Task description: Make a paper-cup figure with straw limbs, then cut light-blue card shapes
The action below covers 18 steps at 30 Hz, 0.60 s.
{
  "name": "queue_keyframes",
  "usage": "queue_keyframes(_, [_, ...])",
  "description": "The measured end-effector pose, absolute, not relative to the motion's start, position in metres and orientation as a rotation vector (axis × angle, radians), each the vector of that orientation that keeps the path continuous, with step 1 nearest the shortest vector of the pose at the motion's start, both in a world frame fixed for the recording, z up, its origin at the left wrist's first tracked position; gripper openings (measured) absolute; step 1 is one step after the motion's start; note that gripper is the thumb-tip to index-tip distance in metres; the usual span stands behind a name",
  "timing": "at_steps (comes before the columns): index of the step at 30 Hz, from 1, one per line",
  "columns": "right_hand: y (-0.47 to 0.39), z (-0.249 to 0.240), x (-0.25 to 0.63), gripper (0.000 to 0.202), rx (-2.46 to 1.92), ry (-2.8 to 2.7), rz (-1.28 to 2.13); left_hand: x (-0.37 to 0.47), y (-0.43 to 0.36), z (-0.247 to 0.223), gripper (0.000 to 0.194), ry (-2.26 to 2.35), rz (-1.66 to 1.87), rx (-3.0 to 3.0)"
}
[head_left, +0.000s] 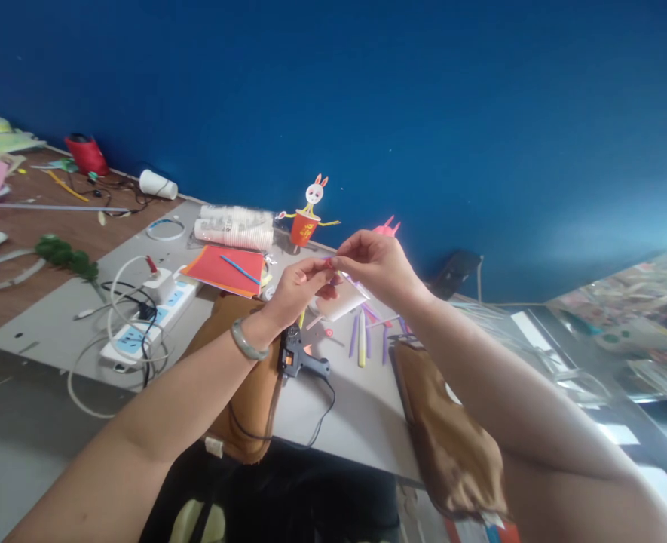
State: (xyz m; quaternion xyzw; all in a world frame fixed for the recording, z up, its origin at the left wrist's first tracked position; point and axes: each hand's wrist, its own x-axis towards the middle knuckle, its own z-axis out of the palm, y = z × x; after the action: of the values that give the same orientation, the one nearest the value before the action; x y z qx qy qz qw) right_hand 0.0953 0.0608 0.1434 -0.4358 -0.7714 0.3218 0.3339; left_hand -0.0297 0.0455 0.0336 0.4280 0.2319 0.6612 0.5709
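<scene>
My left hand and my right hand meet above the table, fingertips almost touching. Between them is a small red piece, pinched by the fingers of both hands; its shape is too small to make out. Beneath the hands lies a white paper cup, partly covered by them. A black glue gun rests on the table just below my left hand. Purple strips and a yellow-and-white pen-like stick lie below my right hand. Behind stands a red cup with a rabbit figure.
On the left are a power strip with tangled cables, red paper and wrapped paper cups. Brown cushions hang over the front edge. A blue wall rises behind the table.
</scene>
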Motion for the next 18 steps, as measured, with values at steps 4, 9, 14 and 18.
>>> queue_keyframes(4, [0.0592,0.1423,0.0929,0.020,-1.144,-2.004,0.833,-0.0306,0.0458,0.0333,0.028,0.543,1.546,1.016])
queue_keyframes(9, [0.0604,0.1386,0.0927,0.018,-1.106,-1.984,0.870,-0.0310,0.0456,0.0331,0.032,0.533,1.549,1.019])
queue_keyframes(14, [0.0627,0.1350,0.0937,0.017,-1.091,-1.978,0.893,-0.0299,0.0451,0.0343,0.038,0.568,1.549,1.015])
queue_keyframes(18, [0.0631,0.1352,0.0937,0.016,-1.083,-1.979,0.897,-0.0302,0.0454,0.0358,0.041,0.584,1.544,1.001])
